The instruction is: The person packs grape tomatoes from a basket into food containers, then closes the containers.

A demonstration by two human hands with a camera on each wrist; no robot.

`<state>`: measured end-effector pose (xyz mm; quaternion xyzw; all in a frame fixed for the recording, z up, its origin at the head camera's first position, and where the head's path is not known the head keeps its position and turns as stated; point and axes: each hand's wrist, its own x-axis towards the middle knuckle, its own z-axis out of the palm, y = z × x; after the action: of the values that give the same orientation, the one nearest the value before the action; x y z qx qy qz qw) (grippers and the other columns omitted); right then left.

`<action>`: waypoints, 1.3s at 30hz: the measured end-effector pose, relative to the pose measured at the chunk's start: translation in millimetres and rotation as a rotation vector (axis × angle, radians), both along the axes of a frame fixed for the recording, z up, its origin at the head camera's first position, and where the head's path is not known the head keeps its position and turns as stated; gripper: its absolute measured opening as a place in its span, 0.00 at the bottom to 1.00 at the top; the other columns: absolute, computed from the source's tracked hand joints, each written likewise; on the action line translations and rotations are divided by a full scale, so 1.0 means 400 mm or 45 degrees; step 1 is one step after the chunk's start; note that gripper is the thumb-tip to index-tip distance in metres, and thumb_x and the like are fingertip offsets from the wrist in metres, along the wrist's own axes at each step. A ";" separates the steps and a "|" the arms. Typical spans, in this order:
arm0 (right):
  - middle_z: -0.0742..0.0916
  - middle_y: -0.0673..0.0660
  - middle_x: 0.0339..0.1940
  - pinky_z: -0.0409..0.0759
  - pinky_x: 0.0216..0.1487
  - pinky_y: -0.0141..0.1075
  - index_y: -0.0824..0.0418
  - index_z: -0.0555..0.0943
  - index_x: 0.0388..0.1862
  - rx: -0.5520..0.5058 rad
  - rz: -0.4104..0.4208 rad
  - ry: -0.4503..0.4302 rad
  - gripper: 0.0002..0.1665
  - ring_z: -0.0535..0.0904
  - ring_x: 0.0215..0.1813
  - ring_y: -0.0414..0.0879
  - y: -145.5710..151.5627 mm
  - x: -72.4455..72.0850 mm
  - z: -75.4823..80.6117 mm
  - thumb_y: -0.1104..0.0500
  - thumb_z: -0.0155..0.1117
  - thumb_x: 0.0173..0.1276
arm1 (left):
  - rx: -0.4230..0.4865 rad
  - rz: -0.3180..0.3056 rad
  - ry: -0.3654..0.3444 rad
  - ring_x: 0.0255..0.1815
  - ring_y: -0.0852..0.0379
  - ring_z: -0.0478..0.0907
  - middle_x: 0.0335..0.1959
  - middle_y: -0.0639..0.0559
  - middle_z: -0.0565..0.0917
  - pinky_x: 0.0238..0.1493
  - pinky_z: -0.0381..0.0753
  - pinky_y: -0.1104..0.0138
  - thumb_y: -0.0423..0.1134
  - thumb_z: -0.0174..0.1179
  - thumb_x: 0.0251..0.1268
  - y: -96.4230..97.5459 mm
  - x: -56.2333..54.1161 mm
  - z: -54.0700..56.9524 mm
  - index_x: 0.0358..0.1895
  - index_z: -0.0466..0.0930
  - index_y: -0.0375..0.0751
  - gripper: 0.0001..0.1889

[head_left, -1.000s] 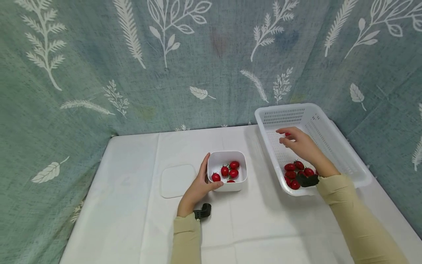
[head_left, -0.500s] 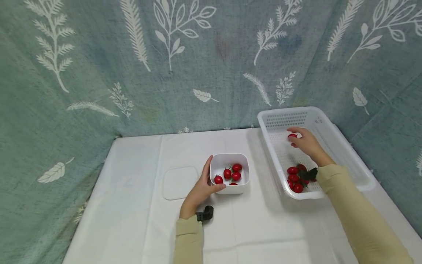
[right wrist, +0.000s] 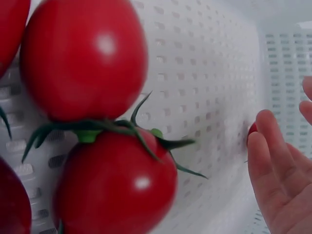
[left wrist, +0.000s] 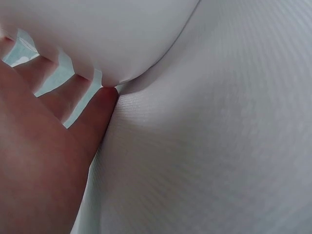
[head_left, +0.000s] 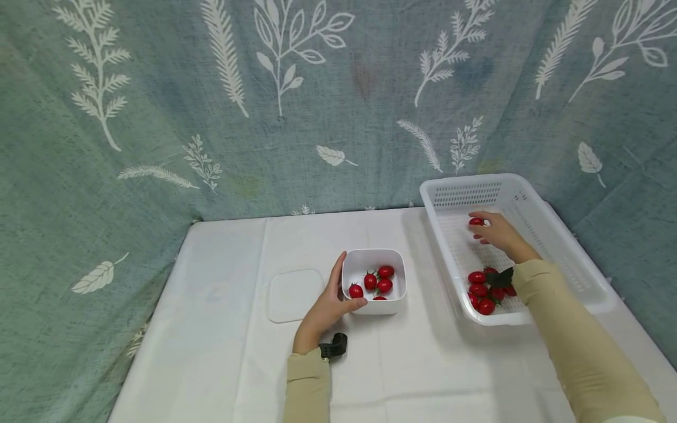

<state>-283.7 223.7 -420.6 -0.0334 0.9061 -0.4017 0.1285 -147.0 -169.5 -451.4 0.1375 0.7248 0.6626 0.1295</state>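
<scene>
Fingers of the right hand (head_left: 499, 235): bent and narrowly spaced, thumb and index finger on opposite sides of one tomato (head_left: 476, 221), pinching it. Fingers of the left hand (head_left: 324, 306): spread around the left side of the box (head_left: 383, 308), thumb on its near wall. A leaf-print curtain (head_left: 370, 153) hangs behind the desk (head_left: 222, 329). The basket (head_left: 445, 252) is at right. The pinched tomato is inside it; contact with its floor cannot be determined. A flat lid (head_left: 295, 294) lies left of the box. More tomatoes (head_left: 486, 306) occupy the basket's near end; five show in the box.
</scene>
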 end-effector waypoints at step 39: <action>0.79 0.61 0.39 0.75 0.39 0.41 0.67 0.73 0.47 0.340 0.305 -0.072 0.19 0.74 0.36 0.49 -0.006 0.007 -0.002 0.59 0.62 0.58 | -0.045 0.031 0.025 0.67 0.52 0.48 0.69 0.59 0.47 0.62 0.51 0.51 0.45 0.67 0.47 -0.004 -0.006 -0.025 0.68 0.37 0.69 0.52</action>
<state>-281.0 221.4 -421.3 -0.1125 0.9369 -0.2606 0.2042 -149.3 -170.9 -461.5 0.1329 0.7393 0.6497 0.1169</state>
